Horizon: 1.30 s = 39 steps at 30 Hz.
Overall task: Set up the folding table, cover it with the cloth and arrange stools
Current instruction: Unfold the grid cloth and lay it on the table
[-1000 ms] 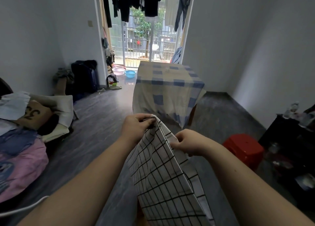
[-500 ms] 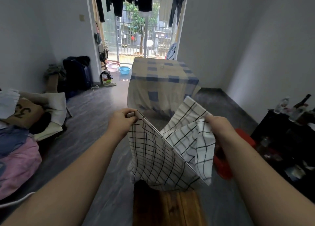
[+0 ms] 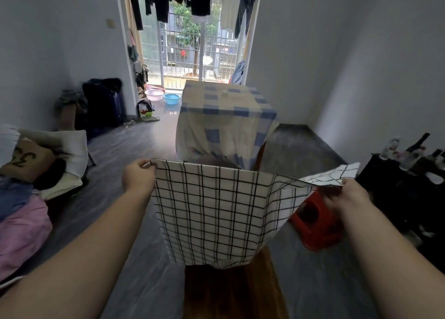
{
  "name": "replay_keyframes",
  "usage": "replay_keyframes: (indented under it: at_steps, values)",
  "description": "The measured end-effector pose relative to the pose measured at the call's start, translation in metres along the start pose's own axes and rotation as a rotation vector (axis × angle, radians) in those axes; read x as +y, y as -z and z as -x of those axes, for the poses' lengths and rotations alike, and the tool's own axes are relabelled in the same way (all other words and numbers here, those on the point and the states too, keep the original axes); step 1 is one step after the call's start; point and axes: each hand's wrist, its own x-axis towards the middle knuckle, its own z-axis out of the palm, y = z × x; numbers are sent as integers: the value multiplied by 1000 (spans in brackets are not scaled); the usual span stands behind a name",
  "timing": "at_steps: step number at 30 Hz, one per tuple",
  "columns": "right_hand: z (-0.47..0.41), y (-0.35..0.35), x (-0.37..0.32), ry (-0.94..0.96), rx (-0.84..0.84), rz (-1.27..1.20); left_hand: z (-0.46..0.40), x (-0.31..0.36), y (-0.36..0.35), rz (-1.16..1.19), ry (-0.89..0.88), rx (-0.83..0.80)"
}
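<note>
A: From the head view, we hold the checked cloth (image 3: 224, 212) stretched between us. Our left hand (image 3: 138, 176) has its fingers curled around the upper left corner, pinching the edge.

B: And our right hand (image 3: 342, 196) grips the upper right edge, where a loose flap folds back and sticks out past the fingers. Both hands are closed on fabric.

A: The cloth hangs down from that top edge, its long axis running left to right between our hands. Its lower hem drapes just over the far end of the wooden table top (image 3: 231, 292).

B: So the table lies directly below us, between our forearms, about equally near each hand. We judge the next move is to carry the cloth forward and lower it flat.

A: The red stool (image 3: 313, 224) sits on the floor to the right, near our right hand, partly hidden by it.

B: Farther ahead stands another table under a blue-checked cover (image 3: 224, 118), well apart.
</note>
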Motion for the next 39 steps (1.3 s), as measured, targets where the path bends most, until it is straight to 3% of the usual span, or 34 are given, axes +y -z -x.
replay_keyframes:
  at_steps: [3, 6, 11, 14, 19, 24, 28, 31, 37, 39]
  values:
    - [3, -2, 5, -57, -35, -90, 4, 0, -7, 330, 164, -89]
    - [11, -10, 12, -73, -83, -136, 4, -2, -17, 421, 189, -109]
    - [38, -28, 30, -75, -173, -175, 20, 3, -32, 505, 285, -283]
    - [45, -34, 46, -95, -177, -148, 24, 0, -41, 667, 438, -232]
    - [59, -35, 54, -132, -226, -133, 22, -8, -40, 675, 669, -121]
    - [45, -33, 50, -83, -234, -134, 8, -28, -37, 616, 645, -25]
    - [39, -31, 41, -48, -242, -203, 16, -21, -23, 620, 733, -40]
    - [31, -29, 34, -58, -231, -248, 16, -16, -24, 759, 770, 96]
    - [14, -48, 19, -113, -284, -298, -12, 1, -42, 985, 771, -13]
    - [-1, -61, 9, -110, -307, -304, -17, 24, -52, 1047, 675, 46]
